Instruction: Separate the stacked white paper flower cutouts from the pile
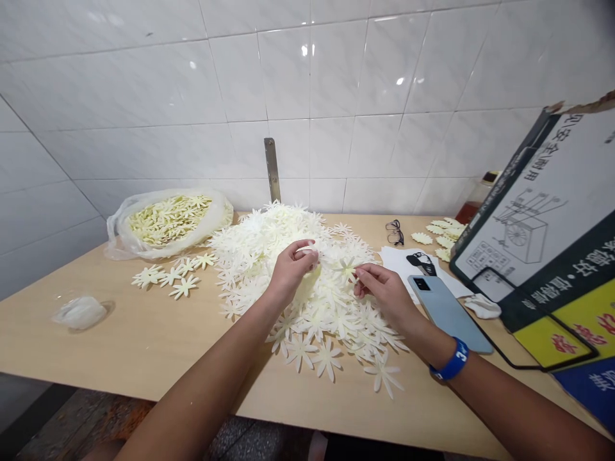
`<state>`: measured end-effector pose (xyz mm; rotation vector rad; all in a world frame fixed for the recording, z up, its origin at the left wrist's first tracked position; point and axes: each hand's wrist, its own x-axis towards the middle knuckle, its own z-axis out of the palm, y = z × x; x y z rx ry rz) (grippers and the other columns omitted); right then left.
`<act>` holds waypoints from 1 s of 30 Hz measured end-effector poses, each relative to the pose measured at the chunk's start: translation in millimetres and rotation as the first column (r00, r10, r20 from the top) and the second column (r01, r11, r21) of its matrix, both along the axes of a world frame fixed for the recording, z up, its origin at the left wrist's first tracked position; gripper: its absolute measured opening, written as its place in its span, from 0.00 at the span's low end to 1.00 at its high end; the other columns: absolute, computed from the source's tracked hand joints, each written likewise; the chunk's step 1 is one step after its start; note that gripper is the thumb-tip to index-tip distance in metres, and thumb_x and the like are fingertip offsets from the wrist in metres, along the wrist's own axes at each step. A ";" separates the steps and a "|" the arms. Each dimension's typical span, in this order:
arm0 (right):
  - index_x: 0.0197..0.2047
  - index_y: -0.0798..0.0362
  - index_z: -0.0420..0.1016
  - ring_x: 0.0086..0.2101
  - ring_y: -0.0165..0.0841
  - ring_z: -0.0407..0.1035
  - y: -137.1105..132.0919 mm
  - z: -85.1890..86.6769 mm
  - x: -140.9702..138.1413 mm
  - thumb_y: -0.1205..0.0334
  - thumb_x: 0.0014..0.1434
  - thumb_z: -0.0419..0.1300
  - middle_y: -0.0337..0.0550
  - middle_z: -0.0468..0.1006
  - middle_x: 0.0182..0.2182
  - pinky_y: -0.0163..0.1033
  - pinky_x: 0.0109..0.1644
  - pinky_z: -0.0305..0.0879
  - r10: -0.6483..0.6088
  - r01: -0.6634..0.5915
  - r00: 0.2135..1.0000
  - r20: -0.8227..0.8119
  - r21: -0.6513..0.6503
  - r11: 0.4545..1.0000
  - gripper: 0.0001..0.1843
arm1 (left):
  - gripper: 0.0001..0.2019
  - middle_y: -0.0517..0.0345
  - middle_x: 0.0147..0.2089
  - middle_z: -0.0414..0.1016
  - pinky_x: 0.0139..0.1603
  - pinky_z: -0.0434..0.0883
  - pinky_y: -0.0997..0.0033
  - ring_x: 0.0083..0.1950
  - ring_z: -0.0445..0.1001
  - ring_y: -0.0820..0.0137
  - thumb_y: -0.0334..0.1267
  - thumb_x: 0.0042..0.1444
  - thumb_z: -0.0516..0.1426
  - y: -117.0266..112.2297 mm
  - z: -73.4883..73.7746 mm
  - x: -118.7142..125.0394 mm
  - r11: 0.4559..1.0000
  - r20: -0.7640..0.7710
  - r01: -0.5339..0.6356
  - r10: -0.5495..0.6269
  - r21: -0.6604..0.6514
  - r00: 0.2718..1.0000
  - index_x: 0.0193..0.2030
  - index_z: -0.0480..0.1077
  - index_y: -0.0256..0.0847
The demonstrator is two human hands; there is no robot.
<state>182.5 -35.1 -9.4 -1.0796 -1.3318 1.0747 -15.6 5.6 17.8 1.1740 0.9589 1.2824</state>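
Note:
A big heap of pale cream flower-shaped cutouts [269,237] covers the middle of the table. Over its centre is my left hand [294,270], thumb and fingers pinched together; a bit of white shows at the fingertips, too small to name. My right hand [382,287], with a blue wristband [451,360] on its wrist, pinches a flower-shaped cutout [346,269] by one petal, just above the heap's right side. Several loose cutouts [327,358] lie along the near edge of the pile.
A clear plastic bag [115,234] of yellowish cutouts stands back left. Nearer lies a small white plastic bundle [81,312]. At right are a phone [449,314], glasses [394,232], oval cutouts [421,238] and a large printed box [533,224]. A metal strip [271,169] stands against the tiled wall.

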 end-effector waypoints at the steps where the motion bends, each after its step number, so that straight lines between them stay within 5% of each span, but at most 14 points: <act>1: 0.30 0.53 0.74 0.25 0.32 0.66 0.3 -0.3 -0.1 0.46 0.55 0.64 0.39 0.70 0.21 0.38 0.31 0.63 -0.006 0.006 1.000 -0.001 -0.002 1.000 0.18 | 0.20 0.69 0.22 0.61 0.35 0.64 0.73 0.26 0.61 0.77 0.40 0.47 0.65 0.3 -0.3 -0.5 1.000 -0.017 0.000 0.000 0.010 1.000 0.47 0.71 0.39; 6: 0.29 0.54 0.74 0.24 0.31 0.65 1.0 -0.8 -1.0 0.46 0.54 0.65 0.38 0.70 0.20 0.38 0.31 0.62 -0.040 0.040 0.999 -0.005 -0.008 0.999 0.18 | 0.21 0.66 0.23 0.60 0.36 0.65 0.70 0.29 0.65 0.73 0.47 0.48 0.65 1.7 -5.7 -2.8 0.992 -0.261 -0.075 0.098 0.098 0.960 0.47 0.72 0.41; 9: 0.28 0.53 0.75 0.24 0.31 0.65 0.4 -0.1 -0.7 0.46 0.55 0.64 0.38 0.71 0.20 0.37 0.31 0.61 -0.035 0.035 0.999 0.020 -0.004 0.999 0.18 | 0.17 0.56 0.37 0.73 0.46 0.66 0.64 0.41 0.71 0.65 0.46 0.50 0.64 -2.0 -6.3 -1.4 0.927 -0.452 -0.116 0.279 0.355 0.847 0.45 0.74 0.43; 13: 0.26 0.53 0.75 0.25 0.31 0.65 -1.5 2.1 -0.7 0.46 0.57 0.62 0.39 0.72 0.20 0.37 0.32 0.62 -0.017 0.015 0.996 0.091 0.028 0.999 0.19 | 0.08 0.52 0.48 0.74 0.58 0.63 0.61 0.54 0.69 0.61 0.41 0.59 0.59 -10.8 -4.4 5.2 0.760 -0.482 0.039 0.370 0.648 0.794 0.42 0.77 0.46; 17: 0.27 0.53 0.76 0.25 0.31 0.65 -3.2 4.0 -2.5 0.45 0.56 0.62 0.39 0.72 0.20 0.37 0.31 0.62 0.011 -0.019 0.992 0.123 0.057 0.998 0.19 | 0.06 0.54 0.46 0.76 0.58 0.64 0.59 0.53 0.70 0.61 0.40 0.58 0.60 -14.4 -8.7 12.6 0.710 -0.566 0.237 0.269 0.663 0.779 0.40 0.79 0.49; 26: 0.29 0.53 0.77 0.24 0.32 0.66 -1.4 2.0 -1.9 0.46 0.57 0.62 0.40 0.73 0.20 0.38 0.31 0.64 0.045 -0.051 0.994 0.103 0.057 0.997 0.18 | 0.05 0.52 0.42 0.78 0.53 0.68 0.62 0.48 0.74 0.62 0.40 0.54 0.61 -14.4 -10.0 15.5 0.875 -0.413 0.183 0.020 0.448 0.911 0.33 0.79 0.44; 30: 0.30 0.53 0.75 0.24 0.32 0.66 -0.7 1.4 -1.2 0.45 0.57 0.62 0.39 0.72 0.20 0.38 0.31 0.63 0.037 -0.043 0.996 0.083 0.064 0.997 0.18 | 0.09 0.52 0.39 0.78 0.46 0.69 0.67 0.42 0.74 0.65 0.43 0.52 0.62 -12.0 -5.0 13.1 0.966 -0.229 0.033 0.028 0.257 0.973 0.32 0.77 0.40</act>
